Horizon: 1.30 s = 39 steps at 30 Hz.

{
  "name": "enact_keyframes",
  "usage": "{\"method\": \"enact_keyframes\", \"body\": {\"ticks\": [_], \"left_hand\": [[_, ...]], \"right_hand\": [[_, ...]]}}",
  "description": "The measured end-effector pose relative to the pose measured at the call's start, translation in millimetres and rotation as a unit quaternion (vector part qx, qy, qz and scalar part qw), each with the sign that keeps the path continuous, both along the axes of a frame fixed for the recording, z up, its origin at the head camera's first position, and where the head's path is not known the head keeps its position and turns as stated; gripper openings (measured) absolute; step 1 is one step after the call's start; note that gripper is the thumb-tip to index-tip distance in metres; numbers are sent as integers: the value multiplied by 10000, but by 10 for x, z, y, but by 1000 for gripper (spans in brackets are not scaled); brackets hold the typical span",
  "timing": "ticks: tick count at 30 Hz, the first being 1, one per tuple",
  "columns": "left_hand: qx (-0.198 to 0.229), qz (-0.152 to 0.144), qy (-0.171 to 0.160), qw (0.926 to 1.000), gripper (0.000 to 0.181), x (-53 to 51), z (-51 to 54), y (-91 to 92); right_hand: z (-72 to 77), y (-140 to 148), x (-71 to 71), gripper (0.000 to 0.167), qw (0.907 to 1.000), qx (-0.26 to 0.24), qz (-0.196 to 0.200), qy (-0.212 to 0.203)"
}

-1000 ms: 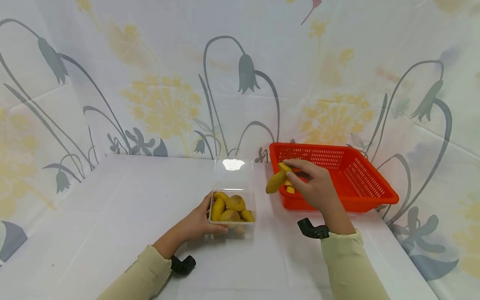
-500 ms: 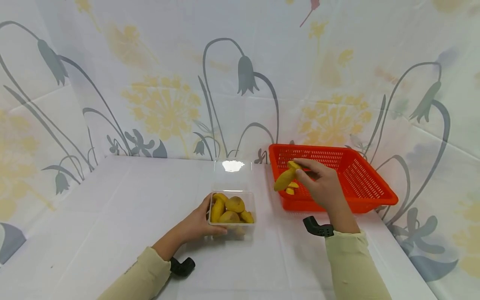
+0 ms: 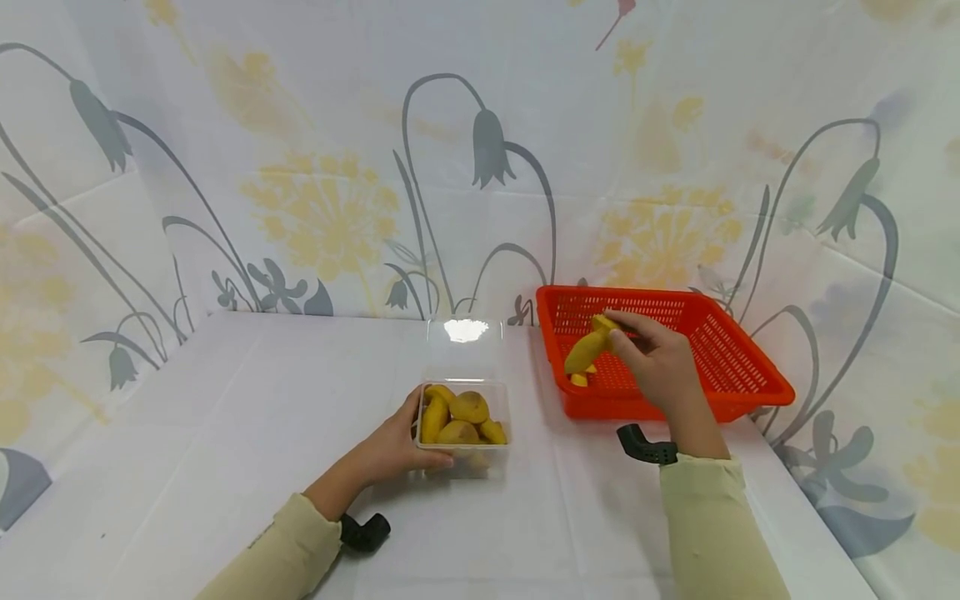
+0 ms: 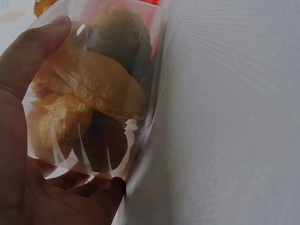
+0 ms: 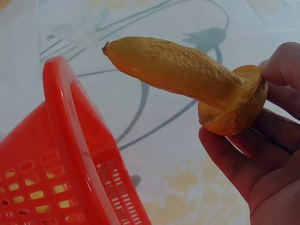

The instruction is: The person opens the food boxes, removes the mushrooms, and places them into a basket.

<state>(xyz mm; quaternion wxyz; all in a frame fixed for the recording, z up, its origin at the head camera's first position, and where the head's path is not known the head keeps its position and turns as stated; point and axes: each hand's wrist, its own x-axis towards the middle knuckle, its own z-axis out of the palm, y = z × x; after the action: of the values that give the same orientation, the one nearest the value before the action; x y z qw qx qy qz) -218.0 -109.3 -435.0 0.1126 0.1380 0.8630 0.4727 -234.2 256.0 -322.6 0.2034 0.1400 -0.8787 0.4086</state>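
A clear plastic box [image 3: 462,463] holds several yellow, lumpy pieces [image 3: 470,407]. My left hand [image 3: 392,444] grips its left side, thumb in front; in the left wrist view the hand [image 4: 56,187] wraps the box wall, with the pieces [image 4: 101,82] seen through it. Over the left part of a red basket [image 3: 750,398], my right hand [image 3: 660,360] pinches a yellow mushroom-shaped piece [image 3: 587,352] by its rounded cap. Its long stem points away from the palm in the right wrist view, where the piece [image 5: 173,68] sits between the thumb and fingers of the hand [image 5: 267,154].
The red basket [image 5: 61,117] stands at the right of the white table [image 3: 247,400], with small yellow pieces [image 3: 580,379] at its left end. Behind the box stands its clear lid [image 3: 467,354]. A flower-printed cloth [image 3: 337,125] hangs behind and at the sides.
My right hand has moved right and slightly up with the yellow piece, from the basket's left edge to over its inside. The left hand and the box have stayed in place.
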Motion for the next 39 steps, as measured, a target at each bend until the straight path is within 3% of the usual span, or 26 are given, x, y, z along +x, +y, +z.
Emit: {"method": "enact_keyframes", "body": {"ticks": [13, 22, 39], "left_hand": [[28, -64, 40, 10000, 122, -32, 21, 10], [95, -83, -17, 9999, 124, -29, 3, 11], [83, -50, -14, 10000, 122, -24, -24, -1]], "right_hand": [[-64, 84, -99, 40, 9994, 120, -149, -282], [-102, 129, -116, 42, 9960, 346, -422, -705], [-199, 184, -201, 43, 9893, 667, -473, -1212]]}}
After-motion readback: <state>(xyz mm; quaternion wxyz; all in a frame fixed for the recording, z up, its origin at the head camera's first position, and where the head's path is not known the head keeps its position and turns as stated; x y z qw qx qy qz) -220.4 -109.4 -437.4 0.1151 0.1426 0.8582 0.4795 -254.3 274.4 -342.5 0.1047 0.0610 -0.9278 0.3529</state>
